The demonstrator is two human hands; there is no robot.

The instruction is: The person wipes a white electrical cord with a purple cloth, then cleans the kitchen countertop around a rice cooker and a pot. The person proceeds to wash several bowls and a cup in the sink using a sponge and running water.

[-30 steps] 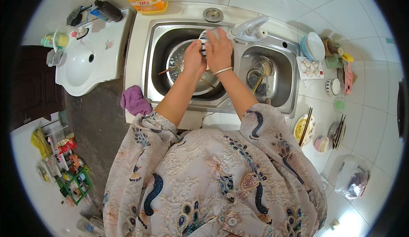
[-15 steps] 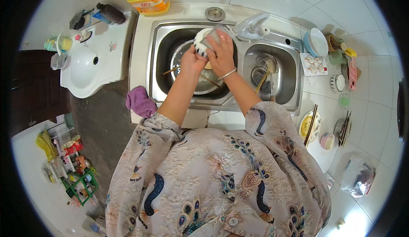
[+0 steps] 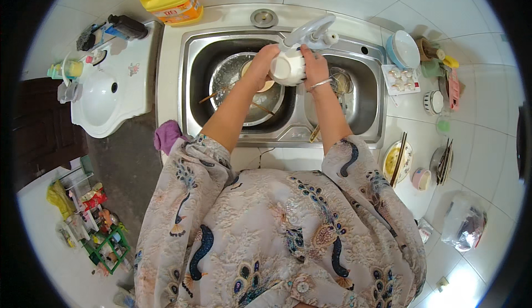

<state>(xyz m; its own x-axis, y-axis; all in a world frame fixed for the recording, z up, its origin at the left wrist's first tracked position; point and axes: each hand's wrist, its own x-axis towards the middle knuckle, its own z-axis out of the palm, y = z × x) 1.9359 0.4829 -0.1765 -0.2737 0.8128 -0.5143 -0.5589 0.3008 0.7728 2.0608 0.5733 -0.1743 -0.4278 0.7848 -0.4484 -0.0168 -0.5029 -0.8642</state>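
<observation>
A white bowl (image 3: pixel 288 68) is held tilted between my two hands, close under the grey-white faucet (image 3: pixel 307 32). My left hand (image 3: pixel 265 66) grips the bowl's left side. On its right side, the fingers of my right hand (image 3: pixel 314 68) are closed round it; that wrist wears a bracelet. The bowl hangs over the divider between the two sink basins. Below my left forearm, a round metal basin (image 3: pixel 220 71) stands in the left sink (image 3: pixel 192 81). It contains water and a pale dish, partly hidden by my arm, and chopsticks (image 3: pixel 208 97).
The right sink (image 3: pixel 366 106) holds a wire whisk (image 3: pixel 342 81). Along the right counter stand a blue-white bowl (image 3: pixel 406 50), an egg tray (image 3: pixel 400 81) and a plate with chopsticks (image 3: pixel 405 161). A yellow jug (image 3: pixel 173 2) stands behind; a purple cloth (image 3: pixel 167 135) lies front left.
Both hands have carried the bowl rightward from above the left sink to beneath the faucet. The blurred greyish thing by my right hand no longer shows. The view has shifted slightly.
</observation>
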